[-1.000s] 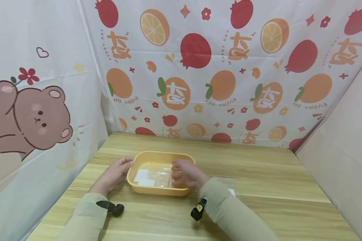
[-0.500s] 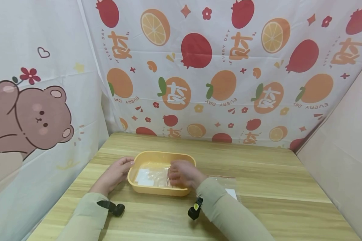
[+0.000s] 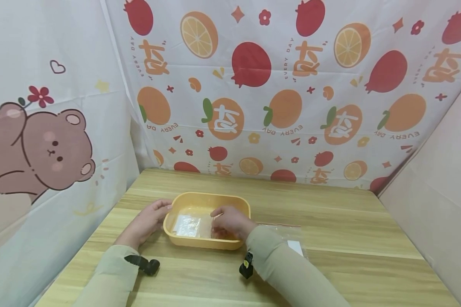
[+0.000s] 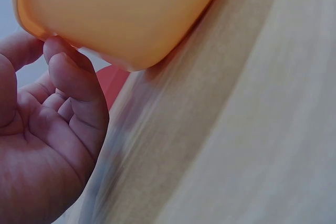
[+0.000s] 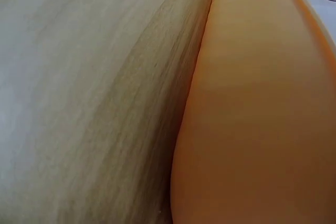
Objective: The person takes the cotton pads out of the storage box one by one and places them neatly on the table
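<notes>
A yellow plastic tray [image 3: 203, 243] stands on the table, with a clear zip bag [image 3: 205, 228] and white pieces of paper or card [image 3: 179, 230] inside. My left hand [image 3: 147, 221] holds the tray's left end; in the left wrist view its thumb [image 4: 73, 77] and a finger meet at the tray's rim. Reaching into the tray's right half, my right hand [image 3: 232, 221] has curled fingers at the bag's red-lined edge. Its fingertips are mostly hidden. In the right wrist view, only the tray's outer wall [image 5: 252, 108] and the table show, not that hand.
Another clear zip bag [image 3: 280, 232] with a white piece [image 3: 295, 247] in it lies on the wooden table [image 3: 349, 238], partly under the right sleeve. Printed cloths [image 3: 253, 106] hang behind and at the left.
My right hand has shifted slightly left, and the bag's red-lined edge has moved left with it. The bag's glossy film now covers more of the white pieces. My left hand stays at the tray.
</notes>
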Demonstrator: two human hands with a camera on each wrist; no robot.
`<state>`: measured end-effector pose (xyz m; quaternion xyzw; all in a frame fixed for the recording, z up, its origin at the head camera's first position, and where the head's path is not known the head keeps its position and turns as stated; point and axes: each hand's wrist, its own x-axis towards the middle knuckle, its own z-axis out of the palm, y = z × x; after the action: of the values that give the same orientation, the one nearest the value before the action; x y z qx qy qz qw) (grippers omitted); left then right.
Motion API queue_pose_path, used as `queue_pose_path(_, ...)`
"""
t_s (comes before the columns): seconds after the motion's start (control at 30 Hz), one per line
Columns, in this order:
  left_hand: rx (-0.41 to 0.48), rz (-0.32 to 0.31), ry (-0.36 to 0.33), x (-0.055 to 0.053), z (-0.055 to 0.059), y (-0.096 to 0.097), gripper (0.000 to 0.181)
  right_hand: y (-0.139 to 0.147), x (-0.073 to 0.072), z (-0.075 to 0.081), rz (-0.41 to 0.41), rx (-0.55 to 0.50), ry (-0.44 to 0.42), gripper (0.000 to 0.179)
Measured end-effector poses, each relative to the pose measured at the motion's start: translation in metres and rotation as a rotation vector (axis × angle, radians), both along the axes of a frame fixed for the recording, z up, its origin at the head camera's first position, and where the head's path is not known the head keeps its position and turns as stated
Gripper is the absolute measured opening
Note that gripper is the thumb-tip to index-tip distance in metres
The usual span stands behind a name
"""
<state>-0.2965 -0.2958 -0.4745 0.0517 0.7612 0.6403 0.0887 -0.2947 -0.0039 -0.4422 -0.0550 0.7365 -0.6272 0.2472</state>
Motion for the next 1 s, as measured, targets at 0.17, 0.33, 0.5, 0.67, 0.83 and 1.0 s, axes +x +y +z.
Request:
queue_pose_path(0.17,0.006,0.011,-0.012,0.0,0.0,0.0,0.051,0.0,0.0,0.002,0.024,0.03,0.029,0.015)
queue_pose_path(0.33,0.016,0.016,-0.019,0.0,0.0,0.0,0.051,0.002,0.001,0.007,0.06,0.054,0.098,0.013)
queue_pose_path(0.5,0.016,0.015,-0.016,0.001,0.003,0.001,0.051,0.006,0.003,0.02,0.046,0.031,0.245,0.013)
queue_pose_path(0.67,0.023,0.014,-0.012,0.003,0.006,0.003,0.05,0.027,0.004,0.034,-0.052,-0.005,0.375,0.013)
queue_pose_path(0.83,0.02,0.019,-0.018,0.003,0.006,0.004,0.048,0.063,0.006,0.045,-0.107,0.07,0.546,0.015)
queue_pose_path(1.0,0.016,0.026,-0.016,0.003,0.005,0.003,0.047,0.105,0.013,0.062,-0.061,0.155,0.673,0.016)
